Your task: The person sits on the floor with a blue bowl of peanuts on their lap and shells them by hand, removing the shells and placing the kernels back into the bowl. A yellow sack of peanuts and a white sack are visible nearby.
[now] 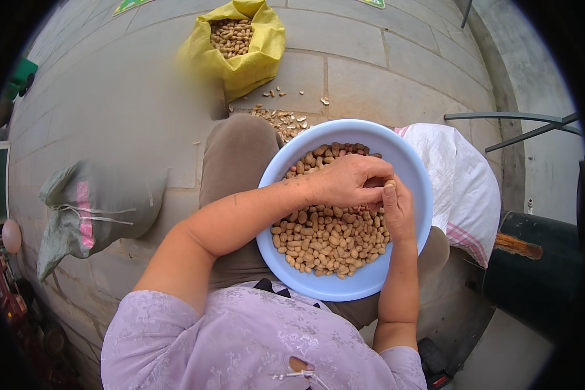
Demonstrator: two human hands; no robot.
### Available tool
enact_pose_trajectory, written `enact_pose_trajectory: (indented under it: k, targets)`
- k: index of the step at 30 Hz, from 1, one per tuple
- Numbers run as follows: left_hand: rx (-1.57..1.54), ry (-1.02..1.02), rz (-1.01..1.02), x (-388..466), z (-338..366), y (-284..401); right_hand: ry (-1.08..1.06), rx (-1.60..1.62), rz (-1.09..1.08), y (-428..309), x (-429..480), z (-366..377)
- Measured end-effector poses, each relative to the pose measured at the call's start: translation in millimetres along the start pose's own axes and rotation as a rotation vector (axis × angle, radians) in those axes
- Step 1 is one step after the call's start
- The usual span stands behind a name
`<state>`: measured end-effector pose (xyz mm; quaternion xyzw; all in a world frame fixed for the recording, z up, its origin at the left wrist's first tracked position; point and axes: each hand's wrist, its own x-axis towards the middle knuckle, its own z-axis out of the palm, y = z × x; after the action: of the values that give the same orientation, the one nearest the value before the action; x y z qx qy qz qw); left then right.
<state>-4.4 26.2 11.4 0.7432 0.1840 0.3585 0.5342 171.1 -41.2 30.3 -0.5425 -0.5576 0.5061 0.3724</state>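
Observation:
A light-blue plastic basin rests on my lap, holding a heap of unshelled peanuts. Above the heap my two hands meet. My left hand reaches across from the left with its fingers bent inward. Coming up along the basin's right side, my right hand has its thumb raised. A single peanut is pinched between the fingertips of both hands, mostly covered by them. Some pinkish shelled kernels show among the pods near the basin's far left wall.
A yellow woven sack of peanuts stands ahead, with empty shells scattered before it. To the right are a white woven sack, a dark cylindrical container and metal legs. A grey-green sack lies left on the paving.

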Motion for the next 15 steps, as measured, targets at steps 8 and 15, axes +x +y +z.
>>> enact_pose_trajectory:
  k: [8,15]
  targets:
    - [-0.064,0.056,0.073,-4,13,3,0.088,0.017,-0.023,-1,-8,7]
    - [0.040,0.046,0.160,-2,1,6,-0.022,0.422,0.133,-11,-7,10]
